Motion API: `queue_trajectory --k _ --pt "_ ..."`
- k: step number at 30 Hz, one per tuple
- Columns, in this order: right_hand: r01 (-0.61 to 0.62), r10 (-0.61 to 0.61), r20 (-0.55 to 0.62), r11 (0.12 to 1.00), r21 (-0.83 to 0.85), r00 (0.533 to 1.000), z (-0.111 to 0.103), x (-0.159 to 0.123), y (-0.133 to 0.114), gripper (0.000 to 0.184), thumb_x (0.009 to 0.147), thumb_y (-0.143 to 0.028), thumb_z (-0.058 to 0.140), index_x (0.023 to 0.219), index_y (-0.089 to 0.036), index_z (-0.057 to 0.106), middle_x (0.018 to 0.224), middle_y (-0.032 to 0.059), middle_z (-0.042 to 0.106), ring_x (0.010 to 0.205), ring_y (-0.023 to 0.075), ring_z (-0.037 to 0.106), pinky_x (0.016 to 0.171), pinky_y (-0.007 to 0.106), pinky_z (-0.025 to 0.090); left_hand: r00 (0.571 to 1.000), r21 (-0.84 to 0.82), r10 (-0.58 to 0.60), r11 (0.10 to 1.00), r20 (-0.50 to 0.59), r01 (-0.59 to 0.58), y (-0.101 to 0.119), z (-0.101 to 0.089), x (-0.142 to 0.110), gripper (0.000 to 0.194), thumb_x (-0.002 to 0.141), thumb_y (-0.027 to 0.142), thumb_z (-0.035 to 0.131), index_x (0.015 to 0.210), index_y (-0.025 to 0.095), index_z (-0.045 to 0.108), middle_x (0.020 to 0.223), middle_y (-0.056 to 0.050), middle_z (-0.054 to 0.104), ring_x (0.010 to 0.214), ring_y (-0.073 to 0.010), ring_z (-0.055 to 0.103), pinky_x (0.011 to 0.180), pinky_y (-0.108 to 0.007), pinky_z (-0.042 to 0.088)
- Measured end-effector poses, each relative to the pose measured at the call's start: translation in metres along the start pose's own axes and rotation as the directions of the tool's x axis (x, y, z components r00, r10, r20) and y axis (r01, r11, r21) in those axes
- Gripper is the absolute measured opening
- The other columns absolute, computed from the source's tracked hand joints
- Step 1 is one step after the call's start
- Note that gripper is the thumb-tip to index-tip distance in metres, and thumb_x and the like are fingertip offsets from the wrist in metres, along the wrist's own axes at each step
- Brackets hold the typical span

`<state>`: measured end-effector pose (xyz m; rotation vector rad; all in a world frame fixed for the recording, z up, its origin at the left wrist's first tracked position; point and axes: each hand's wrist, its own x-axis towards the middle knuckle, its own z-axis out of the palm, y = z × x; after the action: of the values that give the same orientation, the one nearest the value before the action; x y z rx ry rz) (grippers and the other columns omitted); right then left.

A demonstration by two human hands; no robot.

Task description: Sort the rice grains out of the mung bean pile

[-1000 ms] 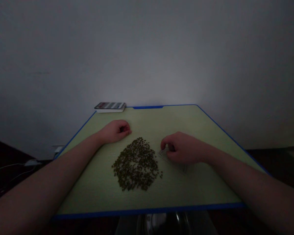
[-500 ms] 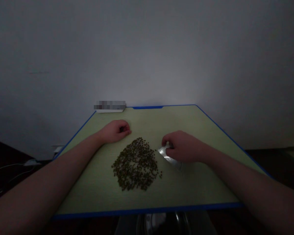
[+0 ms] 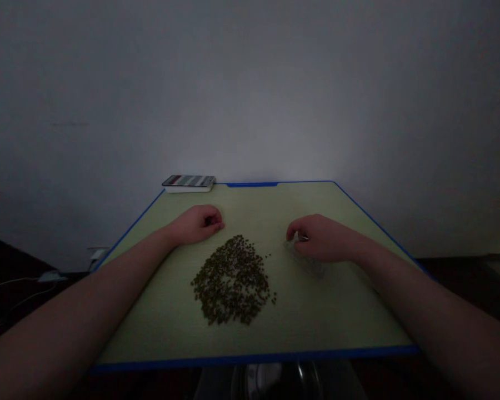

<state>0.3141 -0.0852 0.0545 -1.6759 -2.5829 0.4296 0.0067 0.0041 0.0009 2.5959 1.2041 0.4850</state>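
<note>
A loose pile of small dark greenish-brown grains, like seeds or dried beans (image 3: 229, 278), is spread on the pale green tabletop (image 3: 341, 316). Just beyond its upper left edge rests my left hand (image 3: 198, 224), fingers curled in, with nothing visible in them. My right hand (image 3: 323, 239), right of the pile, has thumb and fingers closed on a clear plastic container (image 3: 310, 266). This see-through piece tilts down toward the right under the hand; its exact shape is hard to make out in the dim light.
On the table's far left corner lies a flat white thing with a dark striped top (image 3: 189, 184). A blue rim (image 3: 254, 360) borders the table. Below the near edge shows a shiny metal pot or bowl (image 3: 275, 380). White cables (image 3: 52, 276) hang at left; a wall stands behind.
My right hand has moved a little right and away from the pile with the clear container, which has turned and no longer glints. My left hand has stayed in place.
</note>
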Motion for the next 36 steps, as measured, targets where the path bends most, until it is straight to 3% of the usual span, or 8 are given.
queue_trajectory --k 8,15,19,26,36 --pt "0.09 -0.088 -0.02 0.993 0.081 0.996 0.016 0.001 -0.012 0.032 0.073 -0.018 0.052 0.099 -0.018 0.07 0.071 0.0032 0.068 0.057 0.0124 0.055 0.057 0.024 0.036 1.0 -0.016 -0.004 1.0 -0.008 0.004 -0.004 0.003 0.001 0.025 0.08 0.04 0.053 0.073 0.016 0.058 0.063 0.001 0.053 0.057 -0.0105 0.047 0.054 -0.023 0.035" --pt "0.014 -0.01 -0.085 0.999 0.048 0.996 0.021 0.007 -0.014 0.032 0.076 -0.024 0.052 0.1 -0.018 0.071 0.081 0.0068 0.071 0.068 0.0163 0.06 0.06 0.026 0.039 1.0 -0.011 0.006 1.0 -0.007 -0.006 -0.002 0.002 0.001 0.026 0.08 0.04 0.053 0.073 0.016 0.059 0.062 0.001 0.053 0.057 -0.0108 0.046 0.055 -0.024 0.035" --pt "-0.018 0.019 -0.042 0.999 0.033 0.999 0.015 0.008 -0.007 0.032 0.075 -0.022 0.053 0.101 -0.016 0.071 0.083 0.0077 0.071 0.069 0.0168 0.061 0.063 0.027 0.041 1.0 -0.012 0.005 1.0 -0.012 -0.006 -0.001 0.001 0.001 0.025 0.079 0.04 0.053 0.074 0.016 0.059 0.063 0.001 0.054 0.057 -0.0107 0.047 0.055 -0.024 0.035" --pt "0.057 -0.06 0.037 0.995 0.081 0.997 0.009 0.007 0.003 0.035 0.072 -0.019 0.053 0.102 -0.017 0.071 0.078 0.005 0.069 0.062 0.0143 0.059 0.057 0.024 0.039 1.0 -0.003 0.012 1.0 -0.01 -0.012 -0.003 0.002 0.0 0.026 0.08 0.04 0.053 0.074 0.016 0.059 0.062 0.0 0.053 0.057 -0.0109 0.046 0.054 -0.024 0.034" --pt "-0.12 0.117 -0.065 0.992 -0.043 0.991 0.006 0.011 0.011 0.033 0.072 -0.022 0.053 0.1 -0.017 0.071 0.086 0.0084 0.071 0.074 0.0191 0.062 0.067 0.029 0.044 1.0 0.01 0.023 1.0 -0.022 -0.022 -0.003 0.002 0.001 0.026 0.08 0.041 0.052 0.073 0.016 0.058 0.061 0.001 0.053 0.056 -0.0104 0.046 0.053 -0.023 0.034"
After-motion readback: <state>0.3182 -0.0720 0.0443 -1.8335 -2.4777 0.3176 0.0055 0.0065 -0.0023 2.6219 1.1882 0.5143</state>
